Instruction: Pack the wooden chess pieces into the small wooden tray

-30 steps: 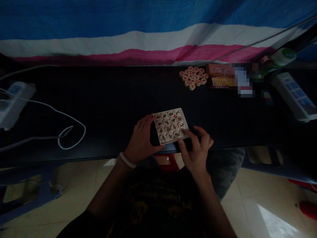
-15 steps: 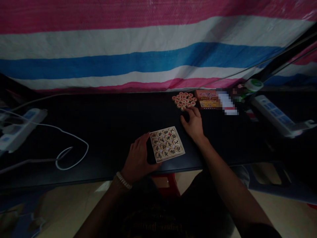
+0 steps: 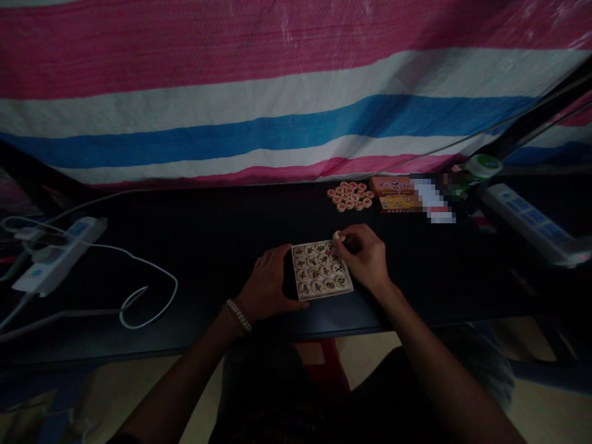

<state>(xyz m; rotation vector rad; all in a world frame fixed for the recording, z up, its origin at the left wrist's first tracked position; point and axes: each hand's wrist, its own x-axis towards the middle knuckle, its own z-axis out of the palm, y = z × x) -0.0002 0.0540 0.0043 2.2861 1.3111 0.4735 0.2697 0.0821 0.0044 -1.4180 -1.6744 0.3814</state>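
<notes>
Your left hand point(image 3: 266, 285): fingers spread, open against the tray's left edge | your right hand point(image 3: 364, 257): curled, pinching a pale wooden xiangqi piece point(image 3: 339, 235) over the top right corner | wooden tray point(image 3: 324, 296): rows of black-lettered pieces point(image 3: 317, 270), characters too small to read | farther: red-lettered pieces point(image 3: 350, 196) loose on the black table point(image 3: 222, 246), beside a printed box point(image 3: 391, 193), its lettering unreadable

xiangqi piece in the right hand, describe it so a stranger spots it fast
On the black table, a square tray of xiangqi pieces lies near the front edge. At its far corner, the right hand pinches one round piece, the only one off tray and loose pile.
</notes>
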